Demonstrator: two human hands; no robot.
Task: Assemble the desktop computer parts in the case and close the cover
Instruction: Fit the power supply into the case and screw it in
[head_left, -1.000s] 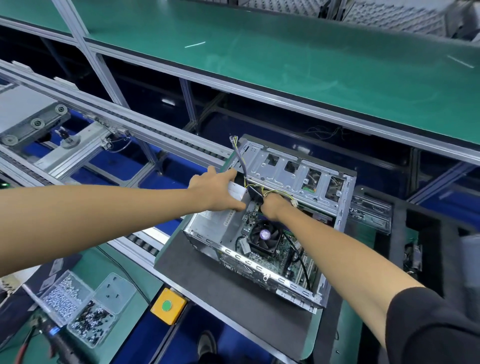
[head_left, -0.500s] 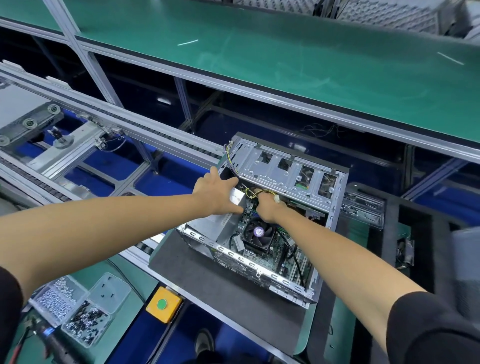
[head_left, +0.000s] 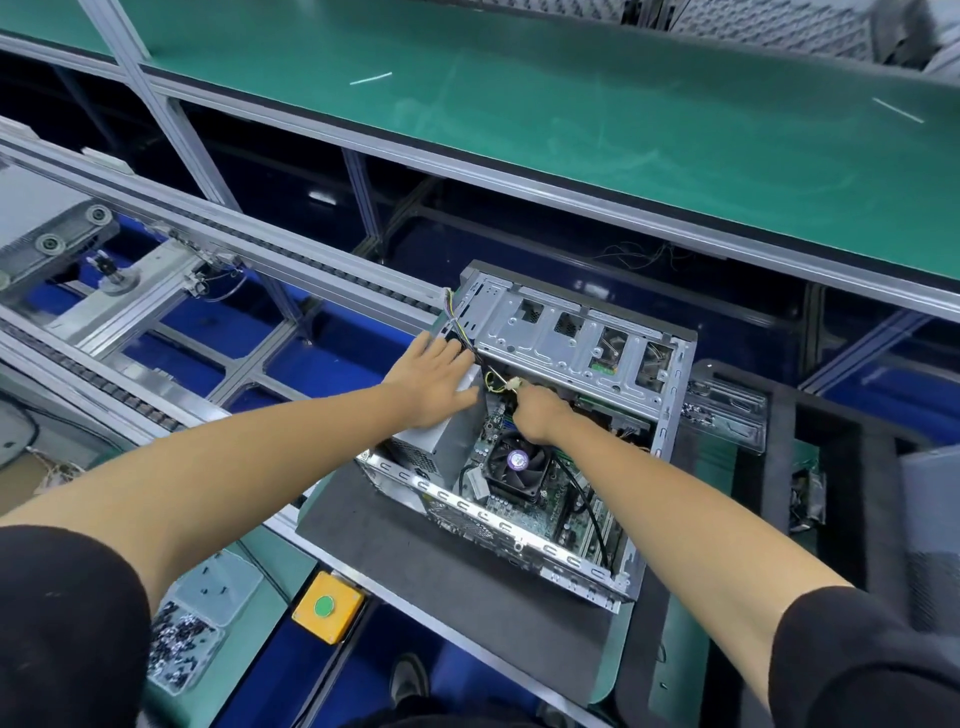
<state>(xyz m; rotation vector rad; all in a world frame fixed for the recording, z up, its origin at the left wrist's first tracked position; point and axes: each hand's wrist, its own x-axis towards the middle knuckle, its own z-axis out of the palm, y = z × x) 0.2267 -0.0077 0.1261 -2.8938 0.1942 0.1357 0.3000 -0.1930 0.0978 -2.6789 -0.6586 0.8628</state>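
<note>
An open silver computer case (head_left: 530, 512) lies on a dark mat (head_left: 467, 566), its cover off. Inside sit a motherboard with a black CPU fan (head_left: 517, 464) and a grey power supply (head_left: 441, 441) at the left end. My left hand (head_left: 434, 382) lies flat with straight fingers on top of the power supply. My right hand (head_left: 535, 413) reaches into the case just above the fan, fingers curled around a yellow-and-black cable bundle with a white connector (head_left: 514, 384). A silver drive cage (head_left: 571, 338) spans the far side.
A clear screw box (head_left: 202, 618) and a yellow box with a green button (head_left: 327, 605) sit at the near left. A conveyor rail (head_left: 218, 244) runs behind the case. A black foam tray (head_left: 852, 499) with parts lies on the right. A green shelf (head_left: 571, 130) hangs above.
My left hand has opened from gripping the power supply edge to lying flat on it. My right hand shifted slightly, and the white connector now shows above it.
</note>
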